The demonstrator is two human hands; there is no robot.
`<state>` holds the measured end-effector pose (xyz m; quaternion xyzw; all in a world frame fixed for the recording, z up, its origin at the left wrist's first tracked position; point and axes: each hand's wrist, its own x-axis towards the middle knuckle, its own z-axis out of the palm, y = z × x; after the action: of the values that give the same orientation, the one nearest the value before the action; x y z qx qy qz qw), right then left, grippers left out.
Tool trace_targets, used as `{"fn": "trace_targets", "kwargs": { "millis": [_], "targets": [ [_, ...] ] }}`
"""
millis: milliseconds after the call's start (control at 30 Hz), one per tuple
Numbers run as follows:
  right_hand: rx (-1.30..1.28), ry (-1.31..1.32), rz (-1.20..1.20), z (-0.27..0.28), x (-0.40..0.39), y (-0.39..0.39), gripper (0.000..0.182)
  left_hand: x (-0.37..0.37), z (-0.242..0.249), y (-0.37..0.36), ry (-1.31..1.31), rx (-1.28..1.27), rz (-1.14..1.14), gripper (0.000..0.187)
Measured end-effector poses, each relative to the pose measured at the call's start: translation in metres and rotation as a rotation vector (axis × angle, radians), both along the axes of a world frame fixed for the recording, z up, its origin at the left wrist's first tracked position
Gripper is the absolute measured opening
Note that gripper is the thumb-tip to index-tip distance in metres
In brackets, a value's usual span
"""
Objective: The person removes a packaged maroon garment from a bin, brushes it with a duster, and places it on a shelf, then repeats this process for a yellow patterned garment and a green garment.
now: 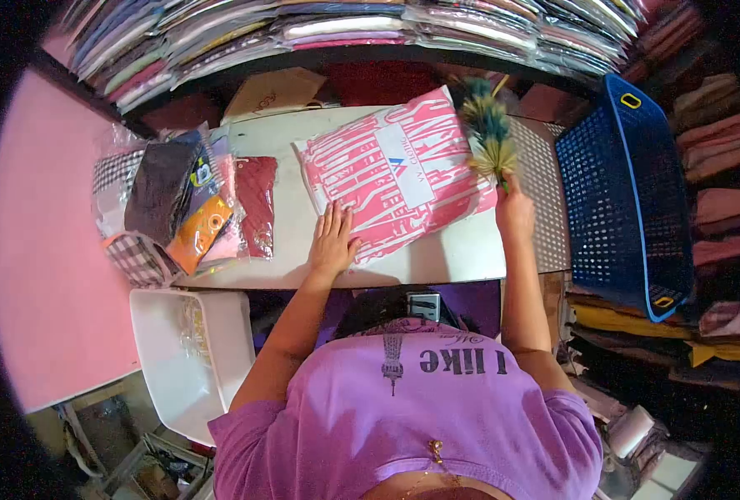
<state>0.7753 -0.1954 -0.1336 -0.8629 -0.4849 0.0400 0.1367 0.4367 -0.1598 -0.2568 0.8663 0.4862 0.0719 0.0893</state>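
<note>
A large pink-and-white printed parcel with a white label lies tilted on the white table. My left hand rests open on its lower left corner, fingers stretched over the plastic. At the parcel's right edge, my right hand is closed round the lower end of a duster with green and yellow tufts. The duster points away from me and is slightly blurred; my fingers hide its grip.
Bagged clothes and a dark red packet lie on the left. A blue basket stands at the right, and a white bin sits below the table at left. Packed garments fill the shelf above.
</note>
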Motion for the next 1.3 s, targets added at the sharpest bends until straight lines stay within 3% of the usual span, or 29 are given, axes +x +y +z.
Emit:
{"fn": "trace_targets", "kwargs": {
  "millis": [33,167,200,233,333,367,433,467,533,633,733,867,967,1000,1033,1100,1167,1300],
  "targets": [
    [0.017,0.012,-0.009,0.003,0.001,-0.007,0.031,0.001,0.001,0.001,-0.003,0.0,-0.009,0.072],
    [0.262,0.122,0.497,-0.046,-0.026,-0.054,0.022,0.001,0.001,-0.003,-0.012,0.047,0.008,0.069],
    [0.137,0.109,0.533,-0.035,-0.041,-0.065,0.024,0.002,0.001,-0.003,-0.02,0.051,0.009,0.069],
    [0.017,0.124,0.5,-0.023,-0.048,-0.072,0.026,0.002,0.002,-0.002,-0.027,0.054,0.011,0.069],
    [0.19,0.131,0.179,-0.085,-0.012,-0.087,0.026,0.001,0.002,-0.001,-0.048,0.052,0.007,0.07],
    [0.077,0.162,0.006,-0.081,-0.002,-0.089,0.025,0.001,0.002,-0.001,-0.044,0.053,0.004,0.07],
    [0.131,0.202,-0.187,-0.06,0.01,-0.087,0.027,0.002,0.001,-0.001,-0.043,0.065,0.005,0.07],
    [0.136,0.201,-0.197,-0.061,0.012,-0.092,0.027,0.002,0.0,-0.001,-0.044,0.068,-0.006,0.07],
    [0.417,0.245,0.032,-0.063,0.009,-0.106,0.028,0.002,-0.001,-0.001,-0.032,0.081,0.004,0.069],
    [0.197,0.242,0.385,-0.071,-0.01,-0.133,0.032,0.002,-0.001,-0.001,-0.024,0.071,0.01,0.069],
    [0.11,0.195,0.286,-0.099,-0.004,-0.145,0.034,0.002,-0.002,-0.001,-0.041,0.069,0.008,0.069],
    [0.191,0.331,-0.181,-0.084,0.007,-0.121,0.025,0.002,-0.002,-0.001,-0.042,0.068,0.014,0.068],
    [0.395,0.379,-0.007,-0.069,-0.004,-0.107,0.029,0.002,-0.002,0.0,-0.065,0.083,-0.004,0.067],
    [0.313,0.38,0.129,-0.061,-0.011,-0.105,0.029,0.003,-0.002,0.0,-0.056,0.075,-0.002,0.067],
    [0.477,0.334,0.363,-0.065,-0.02,-0.097,0.029,0.002,-0.002,0.0,-0.045,0.065,0.004,0.067],
    [0.062,0.187,0.538,-0.045,-0.034,-0.092,0.03,0.002,-0.004,0.0,-0.05,0.079,0.008,0.067],
    [0.165,0.182,0.462,-0.07,-0.025,-0.079,0.03,0.002,0.0,-0.001,-0.053,0.065,0.014,0.067],
    [0.332,0.183,0.123,-0.048,-0.014,-0.04,0.028,0.003,0.002,-0.002,-0.069,0.079,0.01,0.067]
  ]
}}
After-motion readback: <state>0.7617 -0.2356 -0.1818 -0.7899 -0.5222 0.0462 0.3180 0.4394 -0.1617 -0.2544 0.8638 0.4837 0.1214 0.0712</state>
